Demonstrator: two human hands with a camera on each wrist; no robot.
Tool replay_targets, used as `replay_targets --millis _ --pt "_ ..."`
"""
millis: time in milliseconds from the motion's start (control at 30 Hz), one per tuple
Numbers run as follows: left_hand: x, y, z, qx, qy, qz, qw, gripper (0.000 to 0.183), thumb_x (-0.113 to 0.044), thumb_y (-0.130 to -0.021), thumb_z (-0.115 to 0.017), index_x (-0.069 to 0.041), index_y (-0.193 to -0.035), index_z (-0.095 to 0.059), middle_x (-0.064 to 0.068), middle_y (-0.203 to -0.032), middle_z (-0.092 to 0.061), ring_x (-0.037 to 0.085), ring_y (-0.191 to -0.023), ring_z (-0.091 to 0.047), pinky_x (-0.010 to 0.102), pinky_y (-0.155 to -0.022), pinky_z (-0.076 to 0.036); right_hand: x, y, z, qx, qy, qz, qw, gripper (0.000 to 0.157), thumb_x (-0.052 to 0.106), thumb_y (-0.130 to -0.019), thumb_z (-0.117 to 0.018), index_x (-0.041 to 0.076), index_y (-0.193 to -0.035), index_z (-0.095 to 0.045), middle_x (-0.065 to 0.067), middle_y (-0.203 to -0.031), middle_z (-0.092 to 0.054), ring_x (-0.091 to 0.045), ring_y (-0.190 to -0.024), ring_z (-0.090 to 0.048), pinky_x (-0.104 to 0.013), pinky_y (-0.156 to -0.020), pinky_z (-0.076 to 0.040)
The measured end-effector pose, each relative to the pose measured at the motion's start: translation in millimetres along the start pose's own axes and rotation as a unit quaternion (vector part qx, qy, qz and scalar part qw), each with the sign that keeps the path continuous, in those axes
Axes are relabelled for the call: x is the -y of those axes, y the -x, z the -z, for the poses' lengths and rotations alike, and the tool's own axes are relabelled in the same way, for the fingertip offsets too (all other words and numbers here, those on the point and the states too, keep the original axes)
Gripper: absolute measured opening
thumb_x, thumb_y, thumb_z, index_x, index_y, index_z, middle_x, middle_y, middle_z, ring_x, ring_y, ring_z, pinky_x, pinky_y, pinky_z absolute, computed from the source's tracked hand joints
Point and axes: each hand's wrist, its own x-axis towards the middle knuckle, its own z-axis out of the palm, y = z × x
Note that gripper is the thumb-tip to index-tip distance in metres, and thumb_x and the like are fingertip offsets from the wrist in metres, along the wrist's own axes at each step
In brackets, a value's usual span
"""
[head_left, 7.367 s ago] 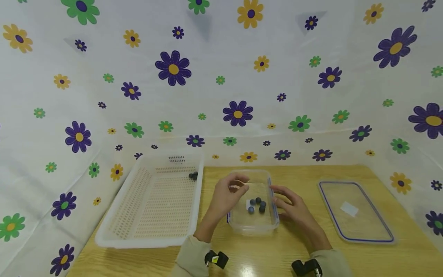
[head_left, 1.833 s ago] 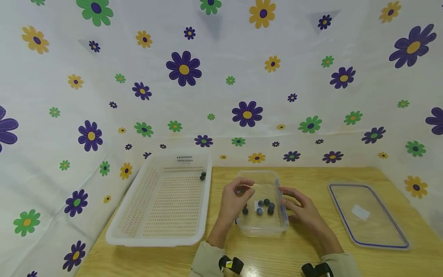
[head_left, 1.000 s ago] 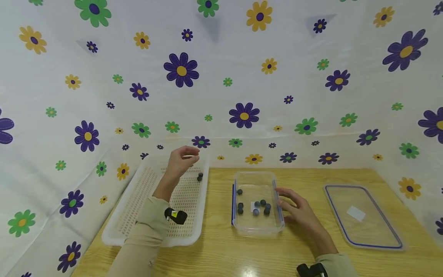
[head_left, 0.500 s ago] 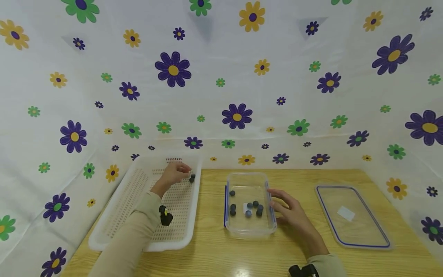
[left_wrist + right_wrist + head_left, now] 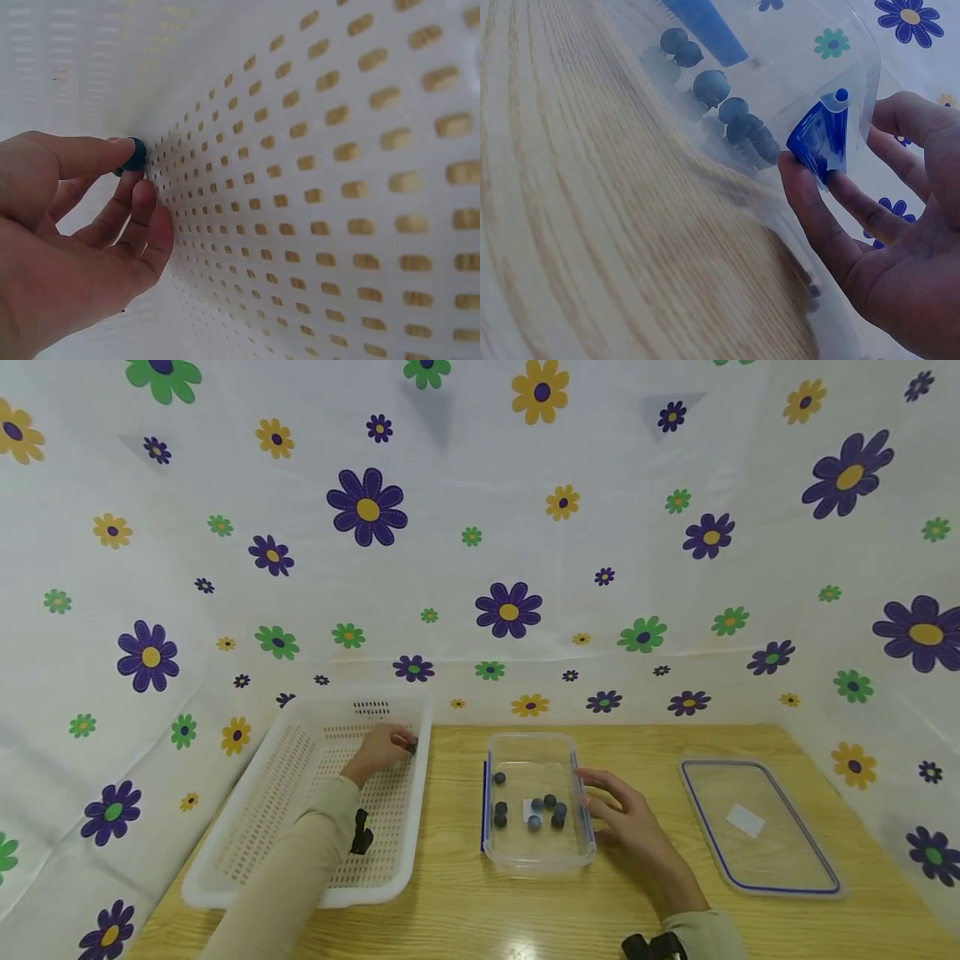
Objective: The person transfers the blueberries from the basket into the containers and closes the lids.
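Note:
My left hand (image 5: 384, 747) reaches into the white perforated basket (image 5: 197, 872), by its back right corner. Its thumb and forefinger pinch a dark blueberry (image 5: 135, 155) against the basket's slotted wall in the left wrist view. In the head view that berry lies mostly behind the fingertips. Several more blueberries (image 5: 550, 801) sit in a clear plastic box (image 5: 536, 860) with blue-edged sides, in the middle of the table. My right hand (image 5: 633, 822) rests against the box's right side, fingers loosely extended. Its fingertips touch the blue latch (image 5: 821, 142) in the right wrist view.
A clear lid (image 5: 795, 852) with a blue seal and a white label lies flat on the wooden table (image 5: 465, 910) at the right. A white flower-print cloth (image 5: 442, 560) hangs behind and along both sides.
My left hand has gone from over the box left to the basket and lowered onto a blueberry there. The box holds more blueberries than at first. My right hand has stayed at the box.

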Motion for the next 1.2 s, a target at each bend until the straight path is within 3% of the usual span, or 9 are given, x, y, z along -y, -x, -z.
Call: replay_targets --millis 167,300,567,633,800,933,1100,1200 --pt "-0.1 -1.3 -1.3 0.0 -0.032 -0.002 0.9995 0.024 0.01 -0.081 -0.066 0.003 -0.104 -0.072 0.019 -0.102 -0.071 0.029 -0.093 -0.064 0.032 -0.069 -0.053 2.7 0.7 -0.3 0.004 0.004 0.003 1.0 0.05 0.024 -0.105 -0.061 0.011 -0.151 -0.048 -0.02 -0.156 -0.039 -0.049 -0.131 -0.05 -0.048 -0.084 -0.06" --pt "-5.5 1.4 2.8 -0.01 -0.026 0.008 0.9996 0.024 0.008 -0.082 -0.065 0.003 -0.104 -0.072 0.022 -0.107 -0.069 0.032 -0.094 -0.064 0.035 -0.07 -0.055 2.9 -0.2 1.3 0.002 -0.004 0.001 1.0 0.05 0.024 -0.105 -0.061 0.011 -0.151 -0.048 -0.019 -0.156 -0.039 -0.048 -0.131 -0.051 -0.048 -0.084 -0.06" --pt "-34.1 17.3 16.2 -0.043 0.023 0.046 0.9978 0.023 0.0 -0.092 -0.064 0.006 -0.113 -0.069 0.024 -0.113 -0.067 0.04 -0.1 -0.066 0.051 -0.089 -0.057 0.4 0.9 1.9 0.004 -0.01 0.002 1.0 0.051 0.024 -0.105 -0.06 0.009 -0.152 -0.046 -0.021 -0.155 -0.039 -0.047 -0.128 -0.053 -0.048 -0.083 -0.06" --pt "-43.9 23.9 21.7 -0.051 0.035 0.044 0.9971 0.024 -0.002 -0.093 -0.065 0.005 -0.115 -0.068 0.022 -0.113 -0.066 0.04 -0.102 -0.065 0.049 -0.09 -0.057 0.6 1.2 1.0 0.008 -0.013 0.002 1.0 0.051 0.024 -0.105 -0.061 0.008 -0.152 -0.046 -0.022 -0.156 -0.038 -0.048 -0.128 -0.053 -0.049 -0.084 -0.06" --pt "-79.6 44.3 31.9 -0.098 0.049 -0.011 0.9939 0.022 -0.005 -0.096 -0.066 0.002 -0.117 -0.068 0.02 -0.114 -0.065 0.038 -0.105 -0.064 0.042 -0.085 -0.057 1.9 0.3 0.4 0.008 -0.01 0.0 1.0 0.051 0.023 -0.105 -0.061 0.008 -0.152 -0.046 -0.021 -0.156 -0.039 -0.049 -0.127 -0.054 -0.05 -0.084 -0.06" --pt "-113.1 66.2 29.1 -0.115 0.061 -0.07 0.989 0.022 -0.007 -0.098 -0.067 -0.001 -0.119 -0.069 0.018 -0.119 -0.065 0.036 -0.11 -0.065 0.041 -0.087 -0.054 2.3 -0.2 1.0 0.006 -0.006 -0.002 1.0 0.051 0.022 -0.105 -0.062 0.009 -0.152 -0.047 -0.022 -0.155 -0.039 -0.049 -0.126 -0.055 -0.05 -0.083 -0.06" --pt "-147.3 93.7 10.1 -0.099 0.126 -0.148 0.976 0.022 -0.001 -0.098 -0.066 0.001 -0.12 -0.068 0.019 -0.119 -0.064 0.036 -0.113 -0.066 0.045 -0.093 -0.055 2.2 -0.6 0.4 0.008 -0.006 -0.001 1.0 0.052 0.022 -0.105 -0.062 0.009 -0.152 -0.046 -0.022 -0.156 -0.038 -0.05 -0.127 -0.054 -0.05 -0.083 -0.06" --pt "-158.6 103.3 -9.7 -0.113 0.124 -0.186 0.968 0.019 0.001 -0.096 -0.068 0.002 -0.115 -0.069 0.019 -0.115 -0.067 0.035 -0.109 -0.069 0.046 -0.093 -0.057 2.3 0.0 -0.4 0.009 -0.006 0.001 1.0 0.052 0.023 -0.105 -0.062 0.008 -0.152 -0.046 -0.022 -0.156 -0.038 -0.051 -0.127 -0.053 -0.05 -0.083 -0.06"
